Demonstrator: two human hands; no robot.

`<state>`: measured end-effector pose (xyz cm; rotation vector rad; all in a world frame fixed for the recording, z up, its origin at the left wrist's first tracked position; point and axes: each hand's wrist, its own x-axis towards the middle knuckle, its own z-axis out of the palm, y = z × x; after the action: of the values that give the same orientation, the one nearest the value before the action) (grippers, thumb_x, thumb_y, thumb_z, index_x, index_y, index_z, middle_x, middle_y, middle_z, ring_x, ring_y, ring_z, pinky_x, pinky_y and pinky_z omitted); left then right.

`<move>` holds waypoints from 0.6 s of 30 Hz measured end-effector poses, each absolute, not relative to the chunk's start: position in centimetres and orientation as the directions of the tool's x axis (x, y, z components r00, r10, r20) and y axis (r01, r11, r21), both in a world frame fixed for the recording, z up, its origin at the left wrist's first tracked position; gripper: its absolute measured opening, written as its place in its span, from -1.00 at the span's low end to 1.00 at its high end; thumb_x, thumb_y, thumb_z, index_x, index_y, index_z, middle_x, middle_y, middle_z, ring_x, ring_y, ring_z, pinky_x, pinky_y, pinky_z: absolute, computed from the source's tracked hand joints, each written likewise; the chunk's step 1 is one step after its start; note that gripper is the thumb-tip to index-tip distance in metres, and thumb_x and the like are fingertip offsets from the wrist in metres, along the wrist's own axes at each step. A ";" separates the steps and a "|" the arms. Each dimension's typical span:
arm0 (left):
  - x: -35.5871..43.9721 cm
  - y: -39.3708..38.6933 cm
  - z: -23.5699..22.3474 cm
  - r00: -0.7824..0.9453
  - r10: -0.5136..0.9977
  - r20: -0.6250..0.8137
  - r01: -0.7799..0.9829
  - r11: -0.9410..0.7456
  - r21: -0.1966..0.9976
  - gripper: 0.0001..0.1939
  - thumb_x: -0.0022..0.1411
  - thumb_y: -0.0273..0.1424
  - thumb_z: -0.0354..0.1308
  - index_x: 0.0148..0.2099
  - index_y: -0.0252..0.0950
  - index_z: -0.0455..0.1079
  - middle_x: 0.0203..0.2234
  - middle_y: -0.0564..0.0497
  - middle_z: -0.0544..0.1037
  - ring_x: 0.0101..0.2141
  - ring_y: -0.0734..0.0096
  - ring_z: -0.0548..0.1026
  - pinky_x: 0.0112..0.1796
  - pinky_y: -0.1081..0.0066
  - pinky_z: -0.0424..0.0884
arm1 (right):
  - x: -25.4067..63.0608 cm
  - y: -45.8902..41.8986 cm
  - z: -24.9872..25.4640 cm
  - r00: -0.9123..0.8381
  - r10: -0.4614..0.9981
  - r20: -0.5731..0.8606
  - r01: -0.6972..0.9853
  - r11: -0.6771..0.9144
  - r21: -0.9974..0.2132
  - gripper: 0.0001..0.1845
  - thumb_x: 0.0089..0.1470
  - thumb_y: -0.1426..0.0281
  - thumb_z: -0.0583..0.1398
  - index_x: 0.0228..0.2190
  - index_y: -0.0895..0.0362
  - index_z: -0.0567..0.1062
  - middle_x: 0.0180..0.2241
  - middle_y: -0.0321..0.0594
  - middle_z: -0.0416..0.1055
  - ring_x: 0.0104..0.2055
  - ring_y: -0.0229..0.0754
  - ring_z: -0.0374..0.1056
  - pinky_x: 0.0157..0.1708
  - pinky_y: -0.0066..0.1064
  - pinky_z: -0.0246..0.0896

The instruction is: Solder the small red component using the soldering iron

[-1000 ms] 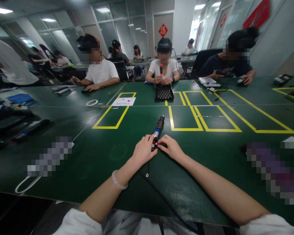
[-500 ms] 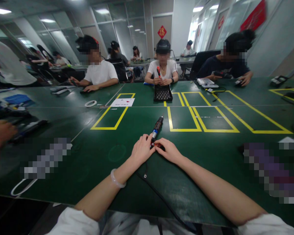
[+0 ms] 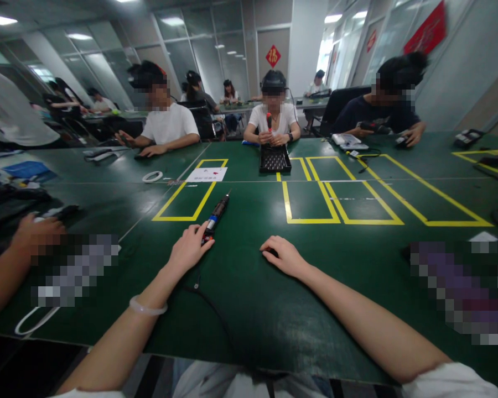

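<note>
My left hand (image 3: 191, 249) is closed around the rear of an electric screwdriver (image 3: 218, 213), its dark body marked by a blue band. The thin bit points up and away to the right, toward the far side of the table. A black cord (image 3: 216, 312) and a small metal ring (image 3: 196, 286) lie below the wrist. To the right, apart from the tool, my right hand (image 3: 284, 255) rests on the green table with curled fingers, thumb close to the index finger. Nothing shows in its grasp, though a dark shadow lies beneath the fingers.
Yellow tape rectangles (image 3: 311, 223) mark the green table (image 3: 249, 331). Across from me, a person holds a red-handled screwdriver (image 3: 269, 121) over a black tray (image 3: 275, 159). Another person's hand (image 3: 37, 237) reaches in at left. A white sheet (image 3: 207, 174) and tape roll (image 3: 152, 177) lie beyond.
My left hand has carried the electric screwdriver to the left, away from my right hand, which has let go of it and stays in place. The neighbour's hand at left has come further into view.
</note>
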<state>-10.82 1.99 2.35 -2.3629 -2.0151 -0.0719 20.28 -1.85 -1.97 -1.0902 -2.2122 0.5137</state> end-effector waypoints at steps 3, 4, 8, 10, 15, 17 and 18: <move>-14.7 3.6 2.1 0.091 0.995 0.036 0.996 -0.092 0.017 -0.35 0.29 -0.06 -0.15 0.35 -0.19 -0.03 0.07 -0.21 0.26 0.00 0.04 0.34 -0.07 0.18 0.34 | 20.2 -1.8 -2.0 -0.476 0.807 0.349 0.573 0.586 -0.573 -0.90 0.16 0.47 0.16 -0.28 0.11 0.48 -0.30 -0.21 0.43 -0.21 -0.17 0.30 -0.19 -0.33 0.16; -15.8 4.1 1.9 0.074 0.997 0.032 0.997 -0.075 0.019 -0.34 0.29 -0.05 -0.15 0.35 -0.20 -0.03 0.07 -0.22 0.26 0.01 0.03 0.33 -0.05 0.17 0.32 | 20.1 -1.8 -2.0 -0.477 0.808 0.347 0.574 0.585 -0.573 -0.91 0.15 0.47 0.17 -0.28 0.11 0.48 -0.30 -0.21 0.43 -0.21 -0.16 0.30 -0.19 -0.33 0.16; -19.6 6.0 1.6 -0.004 1.000 0.008 1.000 0.004 0.015 -0.31 0.28 -0.02 -0.16 0.35 -0.24 -0.03 0.09 -0.26 0.23 0.03 0.00 0.32 -0.01 0.16 0.29 | 20.1 -1.8 -2.0 -0.475 0.811 0.340 0.576 0.579 -0.577 -0.91 0.16 0.47 0.17 -0.29 0.11 0.48 -0.30 -0.21 0.44 -0.21 -0.17 0.30 -0.20 -0.34 0.16; -20.9 6.6 1.7 -0.038 0.999 -0.003 0.999 0.038 0.003 -0.31 0.28 -0.02 -0.15 0.35 -0.24 -0.02 0.12 -0.27 0.21 0.05 -0.02 0.31 0.00 0.16 0.27 | 20.1 -1.8 -2.0 -0.475 0.810 0.342 0.573 0.580 -0.579 -0.91 0.16 0.47 0.16 -0.29 0.11 0.48 -0.29 -0.21 0.44 -0.21 -0.17 0.30 -0.19 -0.34 0.17; -21.6 6.7 2.6 -0.044 0.998 0.044 0.997 0.046 -0.064 -0.35 0.26 -0.07 -0.07 0.31 -0.25 0.07 0.13 -0.23 0.25 0.03 -0.02 0.33 -0.02 0.17 0.29 | 20.1 -1.8 -2.0 -0.476 0.809 0.344 0.569 0.582 -0.580 -0.91 0.15 0.49 0.17 -0.29 0.11 0.48 -0.30 -0.22 0.44 -0.22 -0.17 0.30 -0.20 -0.34 0.17; -20.8 6.1 2.9 -0.016 0.992 0.125 0.993 0.031 -0.118 -0.40 0.24 -0.11 -0.04 0.25 -0.28 0.14 0.08 -0.23 0.30 -0.02 0.00 0.36 -0.06 0.19 0.31 | 20.1 -1.8 -2.0 -0.476 0.807 0.348 0.570 0.585 -0.577 -0.91 0.14 0.49 0.17 -0.30 0.11 0.48 -0.30 -0.22 0.44 -0.22 -0.17 0.30 -0.21 -0.34 0.17; -20.3 5.7 3.0 -0.005 0.987 0.160 0.990 0.027 -0.139 -0.44 0.25 -0.13 -0.04 0.21 -0.31 0.19 0.05 -0.23 0.33 -0.06 0.02 0.39 -0.10 0.21 0.33 | 20.1 -1.7 -2.1 -0.477 0.806 0.350 0.570 0.587 -0.575 -0.91 0.15 0.49 0.17 -0.30 0.11 0.48 -0.30 -0.22 0.44 -0.22 -0.17 0.30 -0.21 -0.34 0.16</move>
<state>-20.33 5.71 3.00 -2.0537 -2.0877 -0.0188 20.14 -1.74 -2.05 -1.0889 -2.2170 0.5135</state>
